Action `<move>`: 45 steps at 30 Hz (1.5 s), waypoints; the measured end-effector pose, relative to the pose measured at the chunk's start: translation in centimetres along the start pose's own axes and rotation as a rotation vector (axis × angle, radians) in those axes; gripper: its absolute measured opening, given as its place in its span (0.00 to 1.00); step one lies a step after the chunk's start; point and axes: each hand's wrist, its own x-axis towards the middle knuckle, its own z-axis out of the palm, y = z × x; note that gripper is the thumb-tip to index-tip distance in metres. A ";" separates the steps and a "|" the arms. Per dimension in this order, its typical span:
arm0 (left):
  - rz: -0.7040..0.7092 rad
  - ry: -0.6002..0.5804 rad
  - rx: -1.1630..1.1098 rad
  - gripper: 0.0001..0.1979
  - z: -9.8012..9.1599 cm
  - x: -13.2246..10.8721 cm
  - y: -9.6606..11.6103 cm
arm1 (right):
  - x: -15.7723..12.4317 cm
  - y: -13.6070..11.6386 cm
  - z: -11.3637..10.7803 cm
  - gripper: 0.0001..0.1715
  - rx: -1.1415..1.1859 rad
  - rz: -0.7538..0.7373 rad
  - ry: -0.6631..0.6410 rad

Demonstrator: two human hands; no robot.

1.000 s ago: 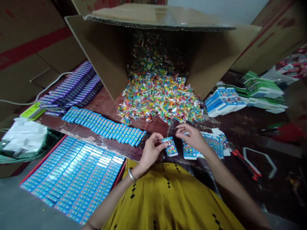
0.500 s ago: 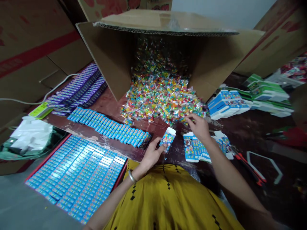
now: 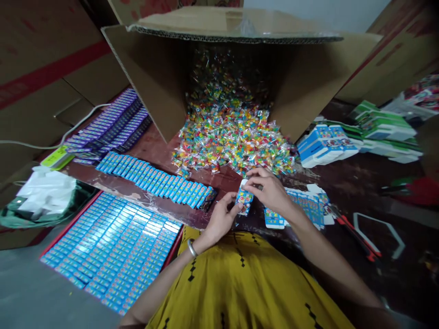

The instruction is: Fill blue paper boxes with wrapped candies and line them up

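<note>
Upright between my hands is a small blue printed candy box [image 3: 245, 199]. My left hand [image 3: 222, 217] grips its lower part between thumb and fingers. At the box's white top end, the fingertips of my right hand [image 3: 269, 189] are pinched together; whatever they hold is hidden. Just beyond lies a heap of small clear packets of colourful candy [image 3: 233, 137], spilling from a large cardboard carton [image 3: 302, 87] on its side. Flat, unfilled-looking blue boxes [image 3: 305, 205] lie fanned out beneath my right forearm.
A row of blue boxes [image 3: 154, 180] stands on the dark table, left of my hands. Below is a red-edged tray [image 3: 176, 246] packed with blue boxes. Purple boxes [image 3: 116, 123] are stacked back left. Red-handled cutters [image 3: 356, 235] and blue-white carton stacks [image 3: 325, 145] lie right.
My right hand has moved left from the candy heap's front edge to the top of the small box. My left hand still holds that box, now slightly further right.
</note>
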 end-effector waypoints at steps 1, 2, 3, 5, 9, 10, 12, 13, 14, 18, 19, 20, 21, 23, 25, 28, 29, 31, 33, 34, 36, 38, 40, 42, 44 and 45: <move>0.001 0.015 -0.016 0.12 0.0 0.0 0.1 | -0.1 -0.1 0.2 0.09 0.029 -0.003 -0.028; 0.001 0.032 -0.041 0.12 0.0 -0.1 0.2 | -0.2 -0.1 0.4 0.11 0.072 0.007 -0.049; 0.003 0.049 -0.074 0.13 0.0 -0.1 0.4 | -0.3 -0.2 0.5 0.12 0.130 0.029 -0.056; 0.018 0.087 -0.148 0.19 0.0 -0.2 0.9 | -0.8 -0.2 0.8 0.13 0.277 0.102 -0.033; 0.049 0.133 -0.218 0.26 0.0 -0.3 1.6 | -2.1 -0.2 2.0 0.17 0.528 0.257 -0.002; 0.051 0.125 -0.225 0.24 0.0 -0.3 1.6 | -2.4 -0.2 2.4 0.18 0.558 0.282 0.006; 0.050 0.105 -0.241 0.20 0.0 -0.3 1.3 | -2.9 -0.1 3.2 0.15 0.578 0.300 0.036; 0.047 0.096 -0.246 0.18 0.0 -0.2 1.2 | -3.0 -0.1 3.5 0.13 0.568 0.293 0.053; 0.041 0.087 -0.248 0.17 0.0 -0.2 1.0 | -3.1 -0.1 3.7 0.10 0.549 0.276 0.068; 0.037 0.067 -0.242 0.14 -0.2 -0.2 0.9 | -3.2 -0.5 4.3 0.07 0.510 0.205 0.117; 0.048 0.080 -0.257 0.14 -0.2 -0.2 0.9 | -3.1 -0.6 4.5 0.05 0.538 0.206 0.141; 0.061 0.098 -0.282 0.15 -0.2 -0.2 0.9 | -3.1 -0.8 4.6 0.04 0.582 0.214 0.172; 0.069 0.119 -0.309 0.17 -0.2 -0.2 1.0 | -3.1 -0.9 4.7 0.06 0.629 0.226 0.208; 0.061 0.147 -0.351 0.19 -0.1 -0.2 1.0 | -2.9 -1.2 4.9 0.12 0.690 0.242 0.249; 0.038 0.155 -0.357 0.21 -0.1 -0.3 1.1 | -2.8 -1.2 5.0 0.12 0.694 0.239 0.213; 0.036 0.155 -0.316 0.20 -0.2 -0.6 1.1 | -2.4 -0.9 4.8 0.13 0.718 0.254 0.116; 0.046 0.156 -0.289 0.19 -0.3 -0.6 1.1 | -2.3 -0.8 4.7 0.13 0.742 0.272 0.091; 0.061 0.163 -0.215 0.19 -0.4 -0.8 1.1 | -2.0 -0.4 4.4 0.14 0.771 0.318 0.038; 0.068 0.160 -0.142 0.19 -0.5 -0.8 1.1 | -1.8 0.0 4.1 0.14 0.769 0.354 -0.010; 0.070 0.152 -0.114 0.20 -0.6 -0.8 1.2 | -1.7 0.2 3.9 0.14 0.765 0.364 -0.027; 0.077 0.125 -0.083 0.21 -0.6 -0.9 1.3 | -1.5 0.6 3.6 0.14 0.763 0.370 -0.048; 0.085 0.098 -0.070 0.22 -0.7 -0.9 1.4 | -1.3 0.8 3.3 0.15 0.767 0.370 -0.063; 0.085 0.070 -0.064 0.24 -0.8 -0.9 1.5 | -1.3 0.8 3.2 0.15 0.749 0.361 -0.071; 0.077 0.047 -0.064 0.23 -0.9 -0.9 1.6 | -1.4 0.5 3.1 0.14 0.684 0.331 -0.057; 0.066 0.044 -0.073 0.20 -1.1 -0.9 1.6 | -1.7 0.0 3.0 0.14 0.584 0.270 -0.017; 0.061 0.052 -0.081 0.18 -1.1 -0.9 1.6 | -2.0 -0.3 3.0 0.14 0.534 0.235 -0.006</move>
